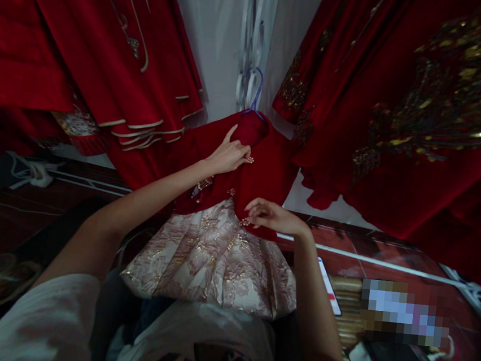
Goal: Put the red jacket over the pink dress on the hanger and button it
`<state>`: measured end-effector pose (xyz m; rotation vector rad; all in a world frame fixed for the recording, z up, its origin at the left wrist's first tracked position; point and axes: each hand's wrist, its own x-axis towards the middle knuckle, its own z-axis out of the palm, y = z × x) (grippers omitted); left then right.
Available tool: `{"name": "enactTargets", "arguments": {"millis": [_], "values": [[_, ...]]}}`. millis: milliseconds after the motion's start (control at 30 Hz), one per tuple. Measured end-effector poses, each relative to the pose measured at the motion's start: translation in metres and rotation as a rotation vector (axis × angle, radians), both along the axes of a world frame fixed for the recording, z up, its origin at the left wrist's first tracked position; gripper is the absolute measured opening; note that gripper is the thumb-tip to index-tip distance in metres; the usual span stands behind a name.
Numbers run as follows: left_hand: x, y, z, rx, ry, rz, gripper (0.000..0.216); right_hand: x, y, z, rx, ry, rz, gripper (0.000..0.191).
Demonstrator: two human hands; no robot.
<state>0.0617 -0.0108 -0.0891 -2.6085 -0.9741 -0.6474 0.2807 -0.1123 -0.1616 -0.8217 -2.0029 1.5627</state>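
Note:
A small red jacket (269, 175) hangs in front of me over a pale, gold-patterned brocade skirt (211, 257), both on a purple hanger (257, 91). My left hand (229, 155) is at the upper front of the jacket, one finger raised and the others bent closed at the front edge beside a beaded gold clasp (250, 160). Lower down, my right hand (274, 216) has curled fingers, its tips pinched at a lower beaded clasp (244, 222). Between the hands another small gold clasp (231, 192) shows on the front edge. Silvery trim (201, 187) is partly behind my left forearm.
Red garments (135, 79) with pale edging hang at left, and red garments with gold beadwork (454, 82) hang at right. White rack poles (250, 28) stand behind the hanger. A phone (329, 285) lies on a slatted bamboo surface (345, 304) at lower right, near a dark object (396, 357).

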Motion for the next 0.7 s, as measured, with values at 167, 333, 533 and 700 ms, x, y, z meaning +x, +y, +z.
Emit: {"name": "enactTargets", "arguments": {"millis": [167, 333, 533, 700], "values": [[-0.005, -0.004, 0.0, 0.058, 0.18, 0.018, 0.03, -0.029, 0.029, 0.006, 0.186, 0.339, -0.506, 0.042], [-0.022, -0.01, 0.009, 0.073, 0.369, 0.16, 0.034, -0.071, 0.066, 0.039, 0.17, 0.423, -0.438, 0.063], [-0.065, -0.007, 0.028, 0.095, 0.427, 0.265, 0.02, -0.082, 0.106, 0.053, 0.484, -0.1, -0.88, 0.092], [-0.097, 0.02, 0.043, 0.128, 0.394, 0.404, 0.024, -0.034, 0.136, 0.069, 0.694, -0.541, -1.035, 0.063]]}}
